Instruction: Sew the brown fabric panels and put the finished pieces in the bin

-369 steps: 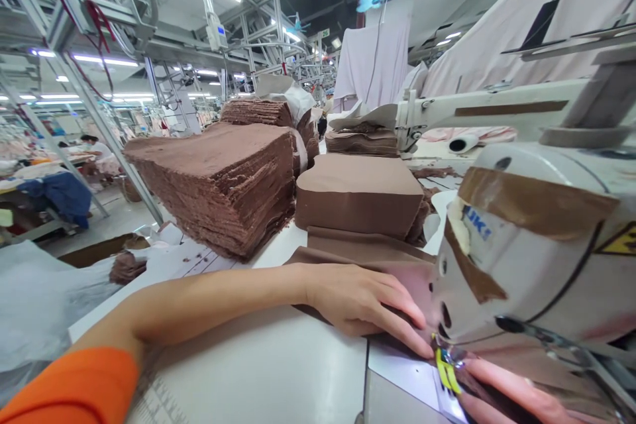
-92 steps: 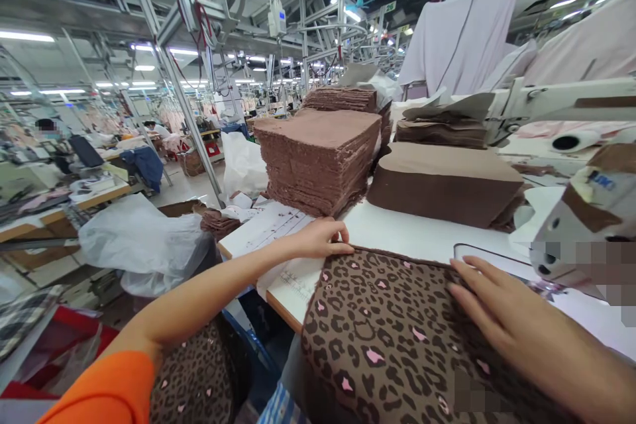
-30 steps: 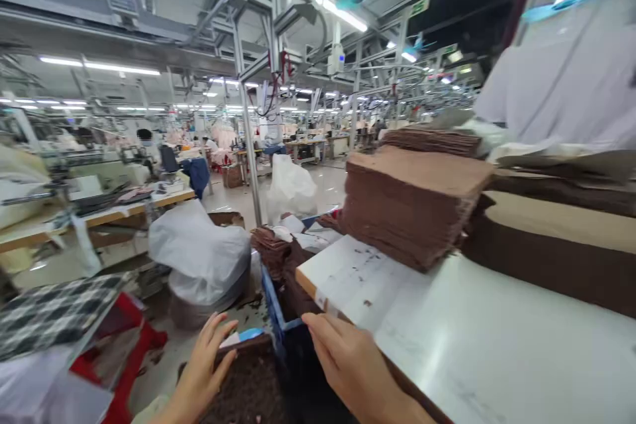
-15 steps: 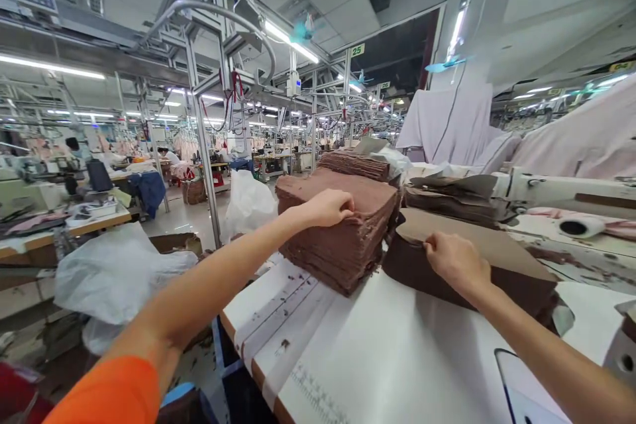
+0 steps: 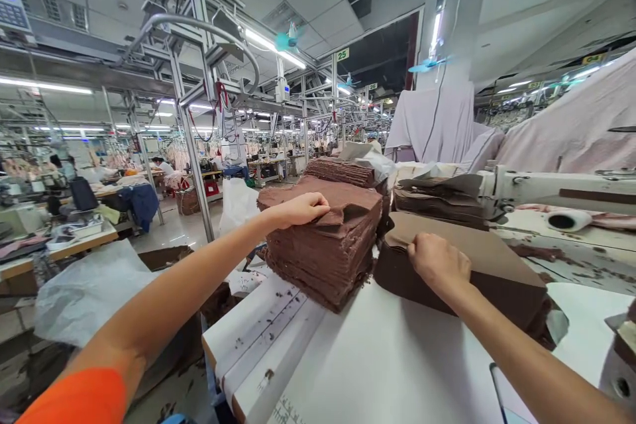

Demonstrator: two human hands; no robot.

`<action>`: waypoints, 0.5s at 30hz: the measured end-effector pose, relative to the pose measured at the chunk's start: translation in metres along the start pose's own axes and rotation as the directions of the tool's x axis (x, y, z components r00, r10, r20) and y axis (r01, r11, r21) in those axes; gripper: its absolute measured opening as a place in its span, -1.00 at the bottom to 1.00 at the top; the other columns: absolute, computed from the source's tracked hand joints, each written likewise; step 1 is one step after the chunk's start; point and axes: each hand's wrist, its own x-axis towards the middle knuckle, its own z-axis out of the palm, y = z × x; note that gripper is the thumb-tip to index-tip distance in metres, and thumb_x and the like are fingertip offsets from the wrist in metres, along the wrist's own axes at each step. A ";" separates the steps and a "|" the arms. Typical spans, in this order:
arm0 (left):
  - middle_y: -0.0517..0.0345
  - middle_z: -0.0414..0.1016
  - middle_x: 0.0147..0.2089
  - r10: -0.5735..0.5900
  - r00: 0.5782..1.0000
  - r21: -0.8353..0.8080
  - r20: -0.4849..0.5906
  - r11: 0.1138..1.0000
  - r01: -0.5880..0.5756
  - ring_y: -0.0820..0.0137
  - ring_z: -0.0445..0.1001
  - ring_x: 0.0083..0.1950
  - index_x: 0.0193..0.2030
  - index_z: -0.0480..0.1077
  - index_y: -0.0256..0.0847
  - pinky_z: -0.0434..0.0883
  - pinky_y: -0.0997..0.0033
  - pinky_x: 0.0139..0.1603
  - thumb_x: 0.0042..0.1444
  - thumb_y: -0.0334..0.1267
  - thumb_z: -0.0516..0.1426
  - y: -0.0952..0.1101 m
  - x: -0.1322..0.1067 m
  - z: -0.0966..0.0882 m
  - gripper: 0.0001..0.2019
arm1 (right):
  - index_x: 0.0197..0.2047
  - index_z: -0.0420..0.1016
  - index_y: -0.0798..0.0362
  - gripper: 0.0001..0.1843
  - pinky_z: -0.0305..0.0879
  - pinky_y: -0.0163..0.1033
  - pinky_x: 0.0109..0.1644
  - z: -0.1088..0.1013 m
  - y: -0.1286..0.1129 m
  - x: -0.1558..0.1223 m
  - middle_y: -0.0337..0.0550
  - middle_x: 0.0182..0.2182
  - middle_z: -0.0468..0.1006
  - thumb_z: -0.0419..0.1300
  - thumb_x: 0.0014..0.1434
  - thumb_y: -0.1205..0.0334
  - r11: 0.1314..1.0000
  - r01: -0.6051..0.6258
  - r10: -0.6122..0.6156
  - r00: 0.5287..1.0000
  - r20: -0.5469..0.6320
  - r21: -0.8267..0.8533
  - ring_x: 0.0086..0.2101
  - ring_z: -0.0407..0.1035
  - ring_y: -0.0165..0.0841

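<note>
My left hand (image 5: pixel 307 208) reaches over the front of a tall stack of rough-edged brown fabric pieces (image 5: pixel 318 265). Its fingers are pinched on the top piece, whose edge is lifted and folded beside the fingertips. To the right lies a second stack of smooth brown fabric panels (image 5: pixel 481 248), with a rounded left end. My right hand (image 5: pixel 440 262) is closed at the near edge of its uppermost panel, thumb and fingers pinching that edge. Both stacks rest on a white tabletop (image 5: pixel 387 358).
Behind stand more brown fabric stacks (image 5: pixel 340 172) and a white sewing machine (image 5: pixel 536 185). Brown lint lies on the table's left strip (image 5: pixel 271 324). A clear plastic bag (image 5: pixel 94 291) hangs at the left, near a metal post (image 5: pixel 191 165). A pale cloth (image 5: pixel 432 122) drapes something behind.
The view has shifted right, so the scene sits further left. At my left hand, the top piece's edge has risen into a fold. My right hand stays at the panel edge.
</note>
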 end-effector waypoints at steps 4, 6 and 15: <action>0.01 0.39 -0.03 0.004 0.994 0.028 -0.111 1.000 -0.001 0.34 0.43 -0.08 0.01 0.31 -0.30 0.44 0.20 -0.10 0.21 -0.17 0.06 0.000 0.004 0.003 -0.70 | -0.15 0.37 0.14 -0.74 0.36 -0.19 -0.21 -0.007 -0.005 -0.001 -0.14 -0.25 0.40 0.10 0.29 0.09 0.997 -0.071 0.071 0.997 0.006 -0.023 -0.29 0.34 -0.38; 0.02 0.38 -0.04 0.035 0.979 0.065 -0.201 0.998 -0.022 0.34 0.42 -0.09 0.00 0.30 -0.30 0.43 0.20 -0.09 0.22 -0.17 0.06 0.003 0.007 0.003 -0.71 | -0.12 0.36 0.15 -0.74 0.35 -0.15 -0.16 -0.010 -0.005 -0.006 -0.11 -0.20 0.38 0.11 0.28 0.10 0.995 -0.091 0.088 0.994 -0.063 -0.037 -0.23 0.33 -0.34; 0.18 0.32 -0.36 0.377 0.913 0.118 -0.154 0.925 -0.362 0.44 0.31 -0.35 -0.25 0.14 -0.22 0.26 0.43 -0.28 0.25 -0.35 -0.11 0.075 -0.016 0.015 -0.93 | -0.16 0.35 0.17 -0.83 0.34 -0.28 -0.32 -0.015 -0.001 -0.075 -0.20 -0.33 0.37 0.12 0.28 0.21 0.948 0.316 -0.309 0.944 -0.112 0.048 -0.39 0.31 -0.44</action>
